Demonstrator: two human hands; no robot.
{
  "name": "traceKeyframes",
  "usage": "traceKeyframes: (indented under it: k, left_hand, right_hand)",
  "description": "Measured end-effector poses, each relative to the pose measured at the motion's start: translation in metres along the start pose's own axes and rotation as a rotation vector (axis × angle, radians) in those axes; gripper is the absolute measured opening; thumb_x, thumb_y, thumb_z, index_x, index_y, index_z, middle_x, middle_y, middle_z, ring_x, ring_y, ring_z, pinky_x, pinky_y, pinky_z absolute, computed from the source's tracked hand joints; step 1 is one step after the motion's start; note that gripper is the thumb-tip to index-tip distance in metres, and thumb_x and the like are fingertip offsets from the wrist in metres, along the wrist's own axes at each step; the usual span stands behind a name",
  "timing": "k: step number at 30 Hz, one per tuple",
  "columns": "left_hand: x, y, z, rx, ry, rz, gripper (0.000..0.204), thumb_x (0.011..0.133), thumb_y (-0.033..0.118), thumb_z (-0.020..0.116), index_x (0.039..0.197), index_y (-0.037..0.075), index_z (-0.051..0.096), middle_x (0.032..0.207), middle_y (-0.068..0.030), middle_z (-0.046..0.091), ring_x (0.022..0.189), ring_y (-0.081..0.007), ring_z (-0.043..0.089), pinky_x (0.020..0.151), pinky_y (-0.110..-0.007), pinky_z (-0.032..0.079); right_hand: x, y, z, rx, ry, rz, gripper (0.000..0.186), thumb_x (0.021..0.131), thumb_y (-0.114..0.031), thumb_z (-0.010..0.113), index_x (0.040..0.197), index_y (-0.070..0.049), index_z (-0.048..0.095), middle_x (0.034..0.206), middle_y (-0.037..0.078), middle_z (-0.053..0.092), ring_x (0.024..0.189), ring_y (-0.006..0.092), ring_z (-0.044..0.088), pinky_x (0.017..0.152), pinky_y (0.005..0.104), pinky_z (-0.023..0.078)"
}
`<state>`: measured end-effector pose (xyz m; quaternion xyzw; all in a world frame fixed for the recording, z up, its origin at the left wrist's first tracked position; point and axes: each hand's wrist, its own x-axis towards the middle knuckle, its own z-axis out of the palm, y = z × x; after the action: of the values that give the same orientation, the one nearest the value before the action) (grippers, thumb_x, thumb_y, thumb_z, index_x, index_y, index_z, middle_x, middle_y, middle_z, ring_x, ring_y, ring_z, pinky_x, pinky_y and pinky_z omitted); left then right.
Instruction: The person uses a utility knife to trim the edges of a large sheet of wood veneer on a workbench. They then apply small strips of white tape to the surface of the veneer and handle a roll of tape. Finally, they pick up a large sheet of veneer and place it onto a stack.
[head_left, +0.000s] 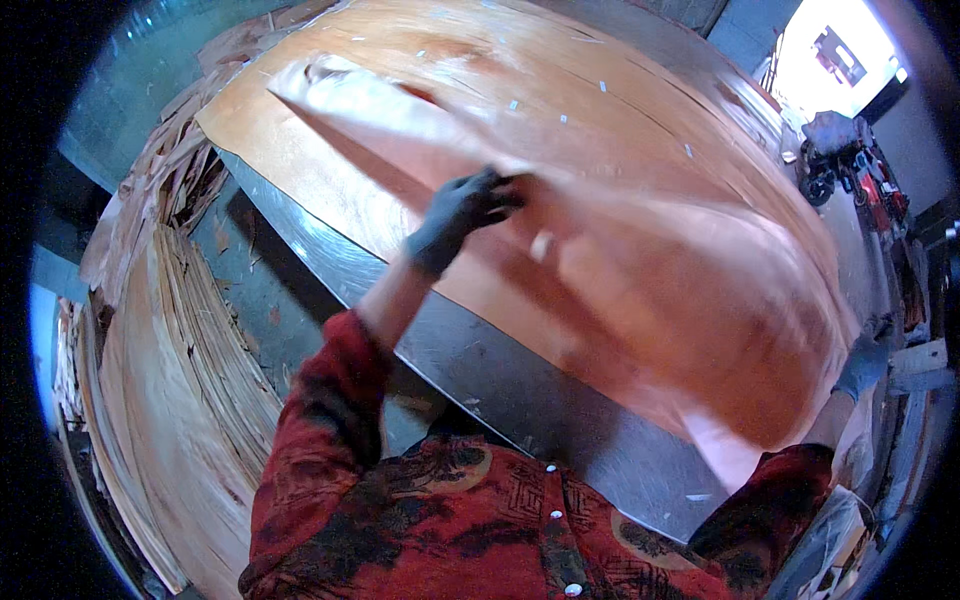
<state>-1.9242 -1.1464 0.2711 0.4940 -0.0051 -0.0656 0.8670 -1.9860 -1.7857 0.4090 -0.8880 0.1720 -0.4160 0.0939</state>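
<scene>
A large, thin wood veneer sheet (690,270) is lifted and bowed in front of me, blurred by motion. My left hand (463,215), in a dark grey glove, is at its raised edge near the middle, fingers curled on it. My right hand (865,362), also gloved, is beside the sheet's right end; its fingers are dim and smeared, so its grip cannot be made out. Beneath the raised sheet lies a broad layer of orange-tan veneer (560,60) on a metal-topped table (480,350). The raised sheet's left corner folds over to show a pale face.
Stacked veneer sheets (190,370) with ragged edges stand on the left, by a heap of torn veneer scraps (170,180). A dark wheeled machine with red parts (850,165) stands at the far right, below a bright opening (835,55). Wooden boards (915,370) lie near my right hand.
</scene>
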Motion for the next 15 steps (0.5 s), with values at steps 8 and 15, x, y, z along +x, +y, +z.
traceKeyframes:
  k: [8,15]
  left_hand:
    - [0.158,-0.027,0.049,0.275,-0.287,0.456,0.023,0.084,0.022,0.059,0.102,0.007,0.063,0.095,-0.0058,0.064,0.080,-0.0193,0.058,0.077,-0.029,0.045]
    - [0.117,-0.019,0.083,0.504,-0.258,0.265,0.098,0.082,0.016,0.065,0.140,-0.002,-0.013,0.134,-0.0082,0.046,0.116,-0.0155,0.044,0.096,-0.028,0.039]
  right_hand:
    - [-0.180,-0.112,-0.018,0.393,-0.394,-0.083,0.027,0.083,-0.013,0.062,0.108,-0.004,0.062,0.100,0.007,0.066,0.088,0.0177,0.062,0.084,0.0295,0.048]
    - [-0.273,-0.058,0.045,1.054,-0.551,1.200,0.034,0.084,-0.036,0.062,0.100,-0.007,0.058,0.093,0.007,0.066,0.043,0.0072,0.038,0.040,0.0236,0.034]
